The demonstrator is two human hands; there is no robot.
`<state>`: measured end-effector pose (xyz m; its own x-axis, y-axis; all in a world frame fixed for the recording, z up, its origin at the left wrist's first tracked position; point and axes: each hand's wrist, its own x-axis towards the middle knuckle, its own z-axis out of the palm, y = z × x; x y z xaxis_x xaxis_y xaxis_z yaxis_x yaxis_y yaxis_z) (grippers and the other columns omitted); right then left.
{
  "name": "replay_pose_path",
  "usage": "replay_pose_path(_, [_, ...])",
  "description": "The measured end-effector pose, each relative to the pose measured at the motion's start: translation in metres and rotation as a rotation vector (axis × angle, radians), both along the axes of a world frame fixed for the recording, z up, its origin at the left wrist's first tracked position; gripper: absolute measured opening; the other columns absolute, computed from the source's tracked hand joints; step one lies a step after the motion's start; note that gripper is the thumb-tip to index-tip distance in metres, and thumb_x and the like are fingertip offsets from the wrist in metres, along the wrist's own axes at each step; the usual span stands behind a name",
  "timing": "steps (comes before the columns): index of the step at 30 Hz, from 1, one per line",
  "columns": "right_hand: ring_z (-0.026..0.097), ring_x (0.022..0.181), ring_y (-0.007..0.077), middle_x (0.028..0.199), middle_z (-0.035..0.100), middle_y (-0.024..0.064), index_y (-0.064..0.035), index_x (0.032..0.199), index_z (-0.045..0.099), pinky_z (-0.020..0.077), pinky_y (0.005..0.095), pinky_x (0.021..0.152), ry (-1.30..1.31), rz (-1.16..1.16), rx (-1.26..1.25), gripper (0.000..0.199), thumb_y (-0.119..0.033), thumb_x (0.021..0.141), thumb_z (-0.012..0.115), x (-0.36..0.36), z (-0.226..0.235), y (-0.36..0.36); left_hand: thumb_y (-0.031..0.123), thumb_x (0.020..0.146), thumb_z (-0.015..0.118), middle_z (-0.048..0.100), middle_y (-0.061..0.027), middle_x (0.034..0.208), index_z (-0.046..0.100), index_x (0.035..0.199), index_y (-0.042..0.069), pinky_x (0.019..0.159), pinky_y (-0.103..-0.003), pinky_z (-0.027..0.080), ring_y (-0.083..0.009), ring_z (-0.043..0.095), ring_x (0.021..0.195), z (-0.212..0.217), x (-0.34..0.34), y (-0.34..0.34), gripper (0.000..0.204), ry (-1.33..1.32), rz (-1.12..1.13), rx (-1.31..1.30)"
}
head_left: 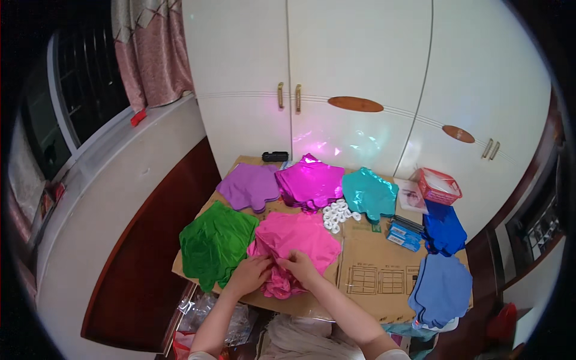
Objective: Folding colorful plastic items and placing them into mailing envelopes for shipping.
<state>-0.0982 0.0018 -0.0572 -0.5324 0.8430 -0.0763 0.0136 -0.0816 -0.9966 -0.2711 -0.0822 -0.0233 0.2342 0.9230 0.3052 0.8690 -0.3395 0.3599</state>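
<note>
Pinching pink foil pile (pixel 306 234) narrowly between left hand (pixel 251 274) and right hand (pixel 302 269). Apparently partway through: spread flat on top, bunched and not yet smoothed below.

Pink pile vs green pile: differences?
Left hand and right hand are on the pink pile; neither is on the green pile. Pink pile bunches up at its near end; green pile lies mostly spread out. Both rest on cardboard.

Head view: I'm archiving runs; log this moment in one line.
left hand, right hand: touching pink sheets | green stack: at left | white rings: beyond
</note>
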Motion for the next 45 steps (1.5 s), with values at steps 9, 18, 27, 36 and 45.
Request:
replay_pose_path(9, [0.062, 0.082, 0.0145, 0.095, 0.062, 0.0026, -0.0072, 0.108, 0.054, 0.0533, 0.0293, 0.072, 0.697, -0.408, -0.158, 0.027, -0.025, 0.088, 0.060, 0.150, 0.109, 0.042, 0.054, 0.080, 0.055, 0.045, -0.0228, 0.128, 0.049, 0.129, 0.023, 0.088, -0.046, 0.040, -0.0375, 0.049, 0.109, 0.014, 0.021, -0.002, 0.058, 0.321, 0.040, -0.058])
replay_pose_path(18, [0.059, 0.067, 0.0167, 0.076, 0.063, 0.0071, -0.0038, 0.079, 0.060, 0.0475, 0.0275, 0.059, -0.676, -1.208, 1.448, 0.006, 0.000, 0.077, 0.063, 0.340, 0.227, -0.051, 0.046, 0.078, 0.061, 0.045, -0.0211, 0.130, 0.052, 0.125, 0.016, 0.093, -0.045, 0.036, -0.0361, 0.045, 0.113, 0.027, 0.031, 0.003, 0.056, 0.306, 0.067, -0.160])
replay_pose_path(27, [0.057, 0.068, 0.0190, 0.078, 0.055, 0.0043, -0.0090, 0.088, 0.054, 0.0464, 0.0329, 0.057, -1.439, -0.365, 1.397, 0.018, -0.014, 0.071, 0.057, 0.376, 0.104, -0.094, 0.027, 0.071, 0.067, 0.056, -0.0129, 0.113, 0.060, 0.098, 0.008, 0.083, -0.042, 0.042, -0.0310, 0.053, 0.103, 0.058, 0.157, 0.035, 0.034, 0.182, -0.413, 0.136])
replay_pose_path(36, [0.057, 0.070, 0.0205, 0.076, 0.051, 0.0056, -0.0091, 0.076, 0.053, 0.0481, 0.0325, 0.061, -1.365, -0.422, 1.177, 0.008, -0.013, 0.070, 0.055, 0.369, 0.036, -0.109, 0.022, 0.075, 0.059, 0.060, -0.0036, 0.094, 0.061, 0.090, 0.011, 0.075, -0.036, 0.041, -0.0182, 0.057, 0.087, 0.014, 0.275, 0.071, 0.018, 0.521, -1.097, 0.199])
replay_pose_path(45, [0.058, 0.069, 0.0238, 0.071, 0.056, 0.0079, -0.0058, 0.070, 0.059, 0.0483, 0.0358, 0.062, -1.379, -0.498, 1.050, 0.009, -0.014, 0.067, 0.059, 0.361, 0.030, -0.102, 0.022, 0.076, 0.061, 0.059, -0.0077, 0.107, 0.060, 0.102, 0.007, 0.087, -0.038, 0.040, -0.0237, 0.054, 0.103, -0.009, 0.354, 0.087, 0.030, 0.055, -0.965, 0.125])
